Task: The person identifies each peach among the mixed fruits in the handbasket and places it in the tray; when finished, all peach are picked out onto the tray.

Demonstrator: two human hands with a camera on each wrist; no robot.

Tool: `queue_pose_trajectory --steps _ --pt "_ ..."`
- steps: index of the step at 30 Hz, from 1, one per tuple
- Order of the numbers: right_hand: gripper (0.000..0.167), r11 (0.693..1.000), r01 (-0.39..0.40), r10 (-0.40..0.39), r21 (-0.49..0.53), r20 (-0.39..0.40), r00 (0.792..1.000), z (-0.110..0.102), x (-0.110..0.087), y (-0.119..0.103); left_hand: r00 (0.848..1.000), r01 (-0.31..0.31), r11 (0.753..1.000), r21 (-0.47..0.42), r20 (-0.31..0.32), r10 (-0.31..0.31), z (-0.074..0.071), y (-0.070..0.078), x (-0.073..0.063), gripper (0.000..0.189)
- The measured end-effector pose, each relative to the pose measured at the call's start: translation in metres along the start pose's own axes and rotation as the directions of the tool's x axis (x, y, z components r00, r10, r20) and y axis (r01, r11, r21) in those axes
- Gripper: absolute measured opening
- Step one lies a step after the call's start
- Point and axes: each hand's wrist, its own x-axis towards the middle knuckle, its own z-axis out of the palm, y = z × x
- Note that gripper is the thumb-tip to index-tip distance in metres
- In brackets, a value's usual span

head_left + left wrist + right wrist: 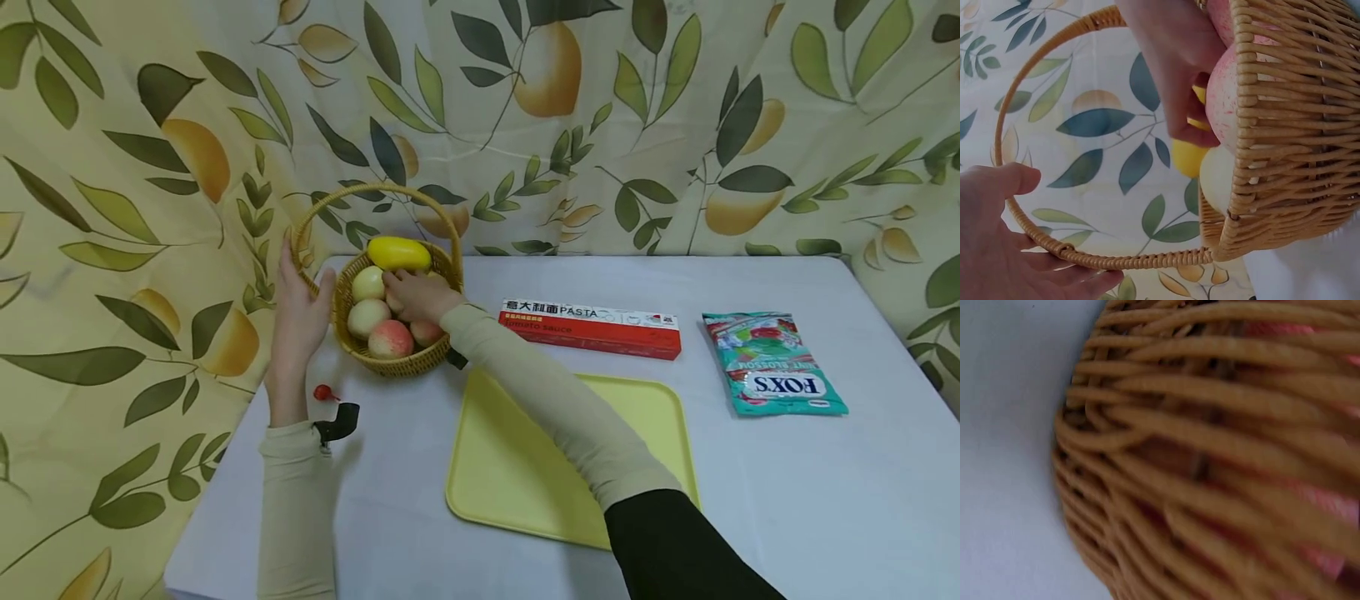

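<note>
The right hand (422,297) is down in the basket (401,367), on top of the fruit. Its fingers are bent and only partly open; from the left wrist view they touch a pink-flecked peach (1222,103), just beside a pale fruit. Their far side is hidden, so I cannot tell whether they grip that peach or merely rest against it.

The left hand (302,312) is at the left side of the basket's handle (378,187). Its thumb stands well apart from the loosely extended fingers, and the handle runs between them; the fingers touch it without closing tightly round it.

The basket stands upright at the back left of the table (795,500). In it, a yellow fruit (399,253) lies at the back, with pale and pink fruit in front of it. The right wrist view shows the wicker side close up, pink showing through the gaps.

A small red thing (323,392) lies near the left wrist. Right of the basket and nearer the person is a yellow tray (510,467), the right sleeve (558,408) crossing above it. Behind the tray is a red and white pasta box (589,329); farther right lies a teal FOX'S bag (774,364). A leaf-patterned curtain (600,150) hangs behind.
</note>
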Motion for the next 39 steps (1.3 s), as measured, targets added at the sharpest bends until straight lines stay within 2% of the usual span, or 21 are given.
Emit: queue_pose_trajectory --steps 6,11,14,18,22,24,28,35,39 --pt "0.048 0.999 0.006 -0.007 -0.049 -0.024 1.0 0.004 0.002 -0.005 1.0 0.002 1.0 0.01 0.004 -0.002 0.001 -0.004 0.0 0.083" --pt "0.052 0.995 -0.006 -0.007 -0.099 -0.122 0.992 0.002 0.002 -0.004 1.0 -0.011 1.0 0.01 -0.004 0.011 0.001 -0.004 0.002 0.083" --pt "0.054 0.993 0.003 -0.026 -0.117 -0.191 0.981 -0.003 -0.004 -0.007 1.0 -0.01 1.0 0.001 -0.016 0.01 0.002 -0.003 0.003 0.084" --pt "0.052 0.993 0.018 -0.044 -0.114 -0.226 0.973 -0.013 -0.018 -0.014 0.999 -0.004 1.0 -0.006 -0.043 0.004 0.003 -0.003 0.003 0.084" --pt "0.049 0.989 0.015 -0.054 -0.145 -0.263 0.963 -0.022 -0.042 -0.012 0.998 -0.014 1.0 -0.003 -0.055 0.014 0.005 -0.003 0.004 0.083" --pt "0.05 0.987 0.023 -0.071 -0.16 -0.302 0.951 -0.025 -0.059 -0.006 0.998 -0.02 1.0 -0.002 -0.055 0.02 0.004 -0.004 0.006 0.083" --pt "0.055 0.993 0.034 -0.073 -0.117 -0.349 0.934 -0.028 -0.097 0.008 0.998 -0.03 0.999 -0.027 -0.053 0.029 -0.001 -0.002 0.009 0.08" --pt "0.06 0.997 0.006 0.019 0.078 -0.321 0.947 -0.019 -0.161 0.025 0.999 0.001 0.998 -0.059 -0.037 -0.003 -0.004 -0.005 0.008 0.077" --pt "0.067 0.996 -0.021 0.048 0.083 -0.335 0.941 -0.013 -0.196 0.036 0.999 0.012 0.998 -0.066 -0.035 -0.014 -0.001 -0.007 0.004 0.077"
